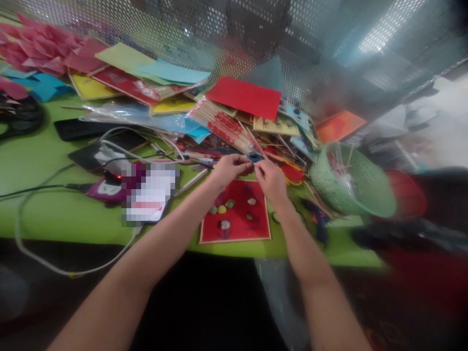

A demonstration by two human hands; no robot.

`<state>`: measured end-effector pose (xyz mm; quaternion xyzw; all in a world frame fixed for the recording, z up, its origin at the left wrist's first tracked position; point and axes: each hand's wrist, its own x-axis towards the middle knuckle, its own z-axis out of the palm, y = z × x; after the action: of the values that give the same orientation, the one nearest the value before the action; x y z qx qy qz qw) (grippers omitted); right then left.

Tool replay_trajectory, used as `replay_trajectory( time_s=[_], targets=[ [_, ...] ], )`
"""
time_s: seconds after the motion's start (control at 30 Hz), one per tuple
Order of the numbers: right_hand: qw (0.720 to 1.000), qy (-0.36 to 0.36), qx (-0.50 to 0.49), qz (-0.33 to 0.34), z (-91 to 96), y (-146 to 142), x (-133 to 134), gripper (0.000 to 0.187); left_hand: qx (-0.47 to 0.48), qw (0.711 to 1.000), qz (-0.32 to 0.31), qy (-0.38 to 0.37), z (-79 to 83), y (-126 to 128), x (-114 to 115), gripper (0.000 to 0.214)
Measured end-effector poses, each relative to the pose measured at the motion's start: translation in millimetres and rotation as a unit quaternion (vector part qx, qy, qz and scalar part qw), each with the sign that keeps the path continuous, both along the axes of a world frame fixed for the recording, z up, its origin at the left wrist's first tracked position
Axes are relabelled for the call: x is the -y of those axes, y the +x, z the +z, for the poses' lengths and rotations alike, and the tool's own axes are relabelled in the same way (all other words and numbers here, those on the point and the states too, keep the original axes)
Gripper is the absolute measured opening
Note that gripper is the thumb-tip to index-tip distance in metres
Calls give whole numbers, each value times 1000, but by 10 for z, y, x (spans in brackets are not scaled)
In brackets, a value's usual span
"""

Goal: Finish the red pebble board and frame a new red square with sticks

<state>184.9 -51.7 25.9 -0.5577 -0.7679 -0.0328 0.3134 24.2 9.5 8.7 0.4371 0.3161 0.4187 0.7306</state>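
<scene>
My left hand [232, 169] and my right hand [271, 181] meet above the far edge of a red board [258, 231]. Thumb and fingers of each are pinched together, nearly touching. What they hold between them is too small and blurred to name. The board has a pale border and lies flat at the table's front edge. Several small stone-like pieces, among them a yellow one [222, 209] and a whitish one [225, 224], sit on it beside dark drawn marks.
Behind my hands lie a bundle of red-marked sticks [223, 124] and a red sheet [243, 96]. A green bowl [373, 183] stands at right. To the left are a phone [151, 192], its white cable [120, 256] and a purple power strip [106, 191] on the green table [40, 214].
</scene>
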Motion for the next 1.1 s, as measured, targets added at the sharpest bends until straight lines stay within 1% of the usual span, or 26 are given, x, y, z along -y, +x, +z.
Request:
replay_trajectory(
  time_s=[0.1, 0.17, 0.3, 0.43, 0.53, 0.67, 0.8, 0.97, 1.03, 1.1],
  targets=[
    [997, -18, -67, 23, 33, 28, 4, 19, 18, 999, -17, -42, 44, -47, -2, 32],
    [997, -21, -66, 23, 48, 34, 10, 18, 23, 998, -24, -53, 71, -70, 1, 31],
    [1000, -17, -9, 16, 49, 36, 15, 16, 16, 999, -22, -32, 80, -75, 9, 31],
    [997, -20, 77, -5, 25, 32, 8, 20, -6, 1000, -24, -6, 46, -48, 7, 33],
    [990, -30, 134, -13, 15, 13, 6, 23, -20, 1000, -14, 18, 20, -34, 1, 31],
    [985, -36, 171, -9, 17, -11, 9, 24, -25, 999, -4, 34, 6, -30, 0, 28],
    [981, -25, 193, -10, 16, -37, 13, 22, -26, 999, -3, 35, -9, -25, 2, 29],
    [981, -6, 192, -27, -1, -91, 22, 19, -38, 998, 8, 58, -51, 0, -9, 32],
    [985, -5, 171, -24, -2, -96, 24, 19, -44, 997, 2, 66, -55, 4, -11, 34],
    [992, -5, 126, -19, 7, -83, 26, 19, -36, 997, -14, 62, -44, -2, -9, 35]
  ],
)
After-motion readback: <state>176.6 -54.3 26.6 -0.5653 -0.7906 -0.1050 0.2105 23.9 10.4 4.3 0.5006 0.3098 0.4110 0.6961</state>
